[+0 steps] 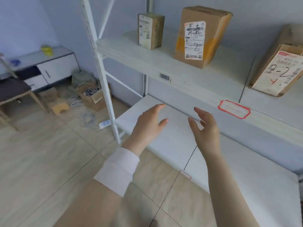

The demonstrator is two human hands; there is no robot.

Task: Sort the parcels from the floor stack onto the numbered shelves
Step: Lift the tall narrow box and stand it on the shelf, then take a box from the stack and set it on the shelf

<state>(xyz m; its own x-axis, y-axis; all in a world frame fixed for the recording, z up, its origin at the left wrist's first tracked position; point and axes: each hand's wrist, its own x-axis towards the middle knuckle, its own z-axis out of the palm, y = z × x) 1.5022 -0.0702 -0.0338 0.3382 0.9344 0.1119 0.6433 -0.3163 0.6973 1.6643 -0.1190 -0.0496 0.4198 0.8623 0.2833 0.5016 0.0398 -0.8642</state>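
Note:
Three cardboard parcels marked "2-2" stand on the upper white shelf: a small one at the left, a taller one in the middle, and a leaning one at the right edge. My left hand and my right hand hover side by side over the lower shelf, palms facing each other, fingers spread, nothing in them. A red-bordered label is stuck on the upper shelf's front edge. The floor stack of parcels is out of view.
The white upright post of the rack stands left of my hands. Beyond it, on the floor, are an open box of cables, a power strip, a small wooden stool, a chair and a low cabinet.

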